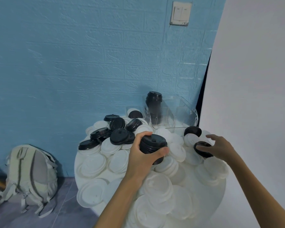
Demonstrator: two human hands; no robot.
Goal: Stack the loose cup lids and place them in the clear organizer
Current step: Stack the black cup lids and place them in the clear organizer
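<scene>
My left hand (144, 156) grips a short stack of black lids (153, 144) above the pile, fingers and thumb curled round it. My right hand (218, 148) reaches onto a single black lid (202, 149) lying upside down among white lids, fingertips touching it. The clear organizer (179, 115) stands at the back of the round white table (80, 163) and holds a tall stack of black lids (154, 104) at its left end. Several loose black lids (118, 136) lie on the left of the pile. Loose white lids (160, 186) cover most of the table.
A blue textured wall rises behind the table, with a light switch (180, 13) high up. A white wall (253, 96) stands close on the right. A grey backpack (32, 175) sits on the floor at the left. Another black lid (192, 130) lies near the organizer's front.
</scene>
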